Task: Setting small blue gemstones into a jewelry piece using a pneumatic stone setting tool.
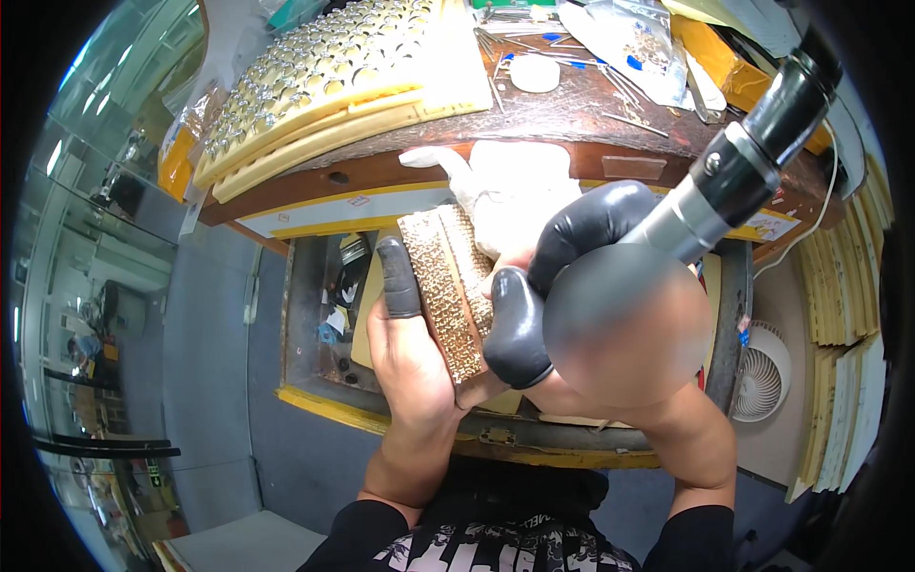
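Worn wooden bench point(572, 112), open drawer point(329, 408) below. Head view: left hand point(408, 357) pinches gold-studded block point(434, 296) over the drawer; right hand point(577, 310) wraps grey-black handpiece point(705, 191), tip hidden. Judgement: brace block firmly, keep tool pressure light, travel evenly.

Workshop: tool-strewn wooden bench point(538, 119), handpiece point(729, 160)

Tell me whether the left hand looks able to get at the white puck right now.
Probably not: the left hand is taken up holding the gold piece, and the white bundle seems partly in the way to the white puck.
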`<action>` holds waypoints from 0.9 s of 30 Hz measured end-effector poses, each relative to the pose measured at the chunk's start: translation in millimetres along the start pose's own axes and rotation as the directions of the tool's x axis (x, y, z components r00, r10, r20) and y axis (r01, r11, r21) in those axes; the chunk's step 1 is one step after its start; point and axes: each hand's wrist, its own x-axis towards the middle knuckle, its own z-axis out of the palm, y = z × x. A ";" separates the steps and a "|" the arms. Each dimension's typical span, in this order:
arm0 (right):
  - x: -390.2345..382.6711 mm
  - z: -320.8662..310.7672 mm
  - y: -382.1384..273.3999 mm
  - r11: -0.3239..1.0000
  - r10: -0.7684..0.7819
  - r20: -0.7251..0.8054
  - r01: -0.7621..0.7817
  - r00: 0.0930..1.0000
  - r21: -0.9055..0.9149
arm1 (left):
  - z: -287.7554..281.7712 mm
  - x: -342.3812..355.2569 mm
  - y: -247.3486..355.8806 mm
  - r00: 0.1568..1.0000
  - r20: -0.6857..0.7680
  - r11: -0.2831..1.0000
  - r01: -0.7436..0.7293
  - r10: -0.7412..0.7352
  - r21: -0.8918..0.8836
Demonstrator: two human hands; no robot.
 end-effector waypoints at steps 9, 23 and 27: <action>0.6 1.1 2.6 0.998 -0.065 -0.040 0.065 0.997 0.005 | 1.8 0.7 -1.8 1.000 -0.025 0.999 -0.001 0.000 -0.037; -1.4 2.1 2.9 0.998 -0.010 0.001 0.010 1.000 0.068 | 4.9 2.6 -1.0 0.999 -0.050 0.998 0.013 -0.016 -0.061; -3.3 0.1 2.2 0.996 0.032 0.050 -0.036 0.998 0.082 | 1.9 4.4 -2.5 0.998 -0.038 0.997 0.038 -0.041 -0.061</action>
